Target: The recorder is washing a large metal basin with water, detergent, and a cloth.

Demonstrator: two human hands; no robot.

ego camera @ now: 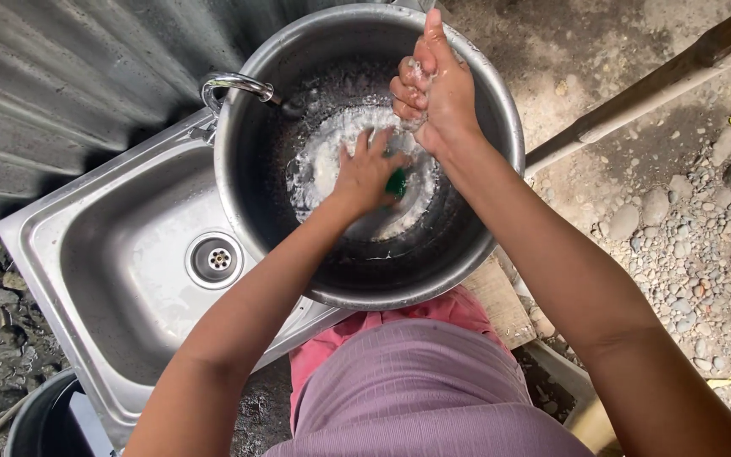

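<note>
a large round steel pot sits tilted over the right edge of a steel sink, its mouth facing up toward the camera. its rim is bright and its inner wall is dark and wet. white suds cover the pot's bottom. a small green scrubber lies on the foam near the middle, mostly hidden. one looped handle sticks out on the pot's upper left.

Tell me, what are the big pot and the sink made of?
Pot: likely steel or aluminium, a dull silver-grey metal with a shiny rim and dark scorched patches inside. Sink: looks like stainless steel, brushed grey with soft reflections and a metal drain.
</note>
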